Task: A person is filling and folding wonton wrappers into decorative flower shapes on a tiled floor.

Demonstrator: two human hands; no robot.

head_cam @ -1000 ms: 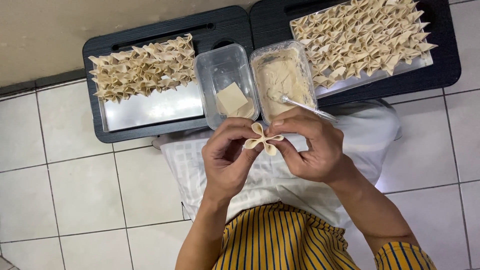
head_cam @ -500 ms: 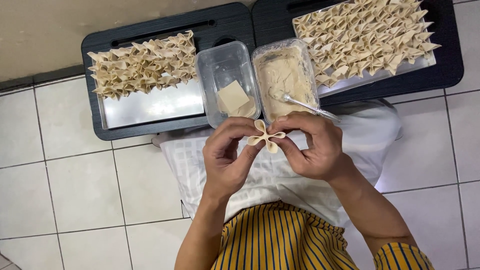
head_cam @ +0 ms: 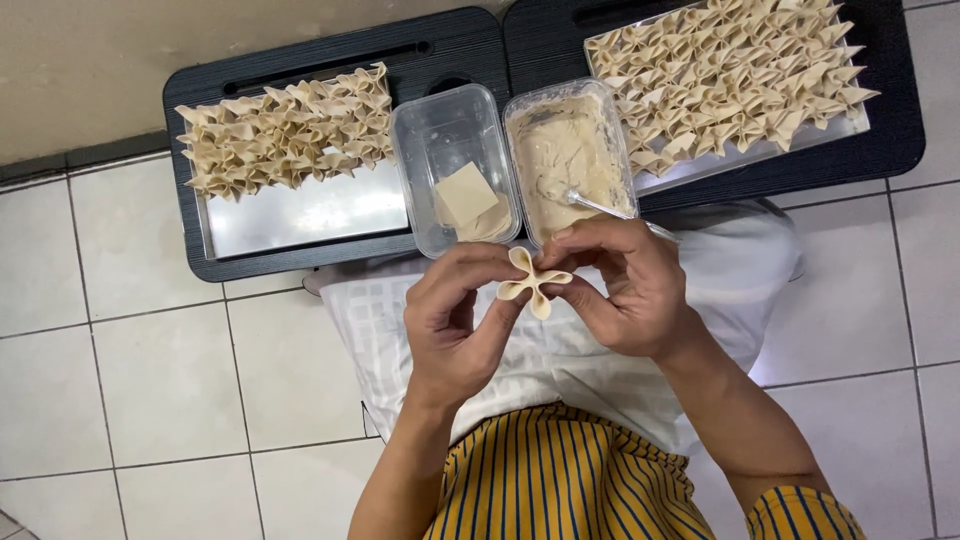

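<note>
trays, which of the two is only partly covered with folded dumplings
The left tray: dumplings fill only its far half, and bare metal shows nearer the person. The right tray is covered almost edge to edge.

Two black trays (head_cam: 330,255), folded dumplings (head_cam: 285,130) (rows), filling tub (head_cam: 568,150)

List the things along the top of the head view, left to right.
Left tray with a row of folded dumplings → clear tub holding square wrappers → tub of filling with a spoon → right tray piled with folded dumplings.
</note>
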